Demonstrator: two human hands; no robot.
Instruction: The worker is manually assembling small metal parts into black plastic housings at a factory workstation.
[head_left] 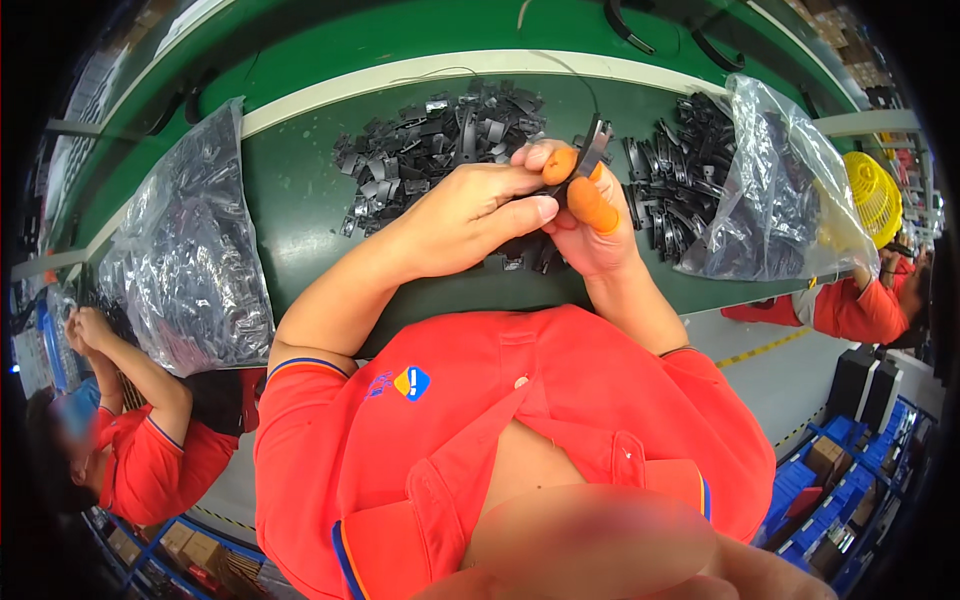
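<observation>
Above the near middle of the green bench, both my hands meet on a black curved plastic piece point(595, 145). My left hand point(465, 215) reaches in from the left, fingers closed, pinching its lower end between thumb and fingers. My right hand point(608, 245), with orange finger cots on two fingertips, is closed around the same piece, which points up and away. A thin dark wire seems to arc from its top. Beyond my left hand lies a heap of small black plastic parts point(410, 150); right of my right hand is a pile of longer curved black parts point(665, 190).
Clear plastic bags of dark parts lie on the left point(185, 270) and right point(775, 200) of the bench point(300, 190). A yellow basket point(872, 200) stands at far right. Co-workers in red sit on both sides. Black curved bands point(630, 28) rest beyond the white ledge point(330, 98).
</observation>
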